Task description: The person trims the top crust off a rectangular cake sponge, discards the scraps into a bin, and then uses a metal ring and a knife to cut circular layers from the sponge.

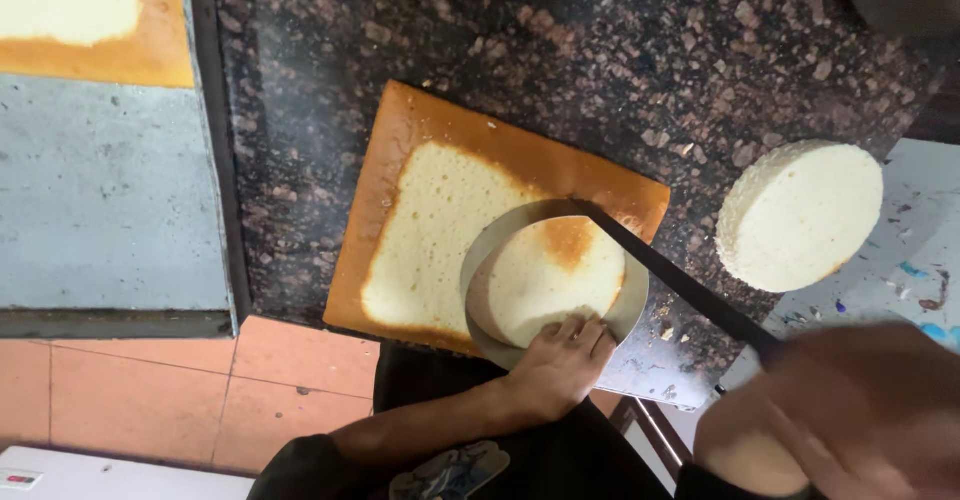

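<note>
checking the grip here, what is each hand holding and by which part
The right hand holds a long knife by its handle end. The left hand grips nothing; its fingers press the near edge of the round metal ring on the sponge sheet.

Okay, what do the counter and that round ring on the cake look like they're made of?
Counter: polished speckled stone, likely granite, going by its brown-black flecks and sheen. Ring: thin metal, probably steel, with a smooth grey reflective wall. It sits on the sponge sheet.
</note>
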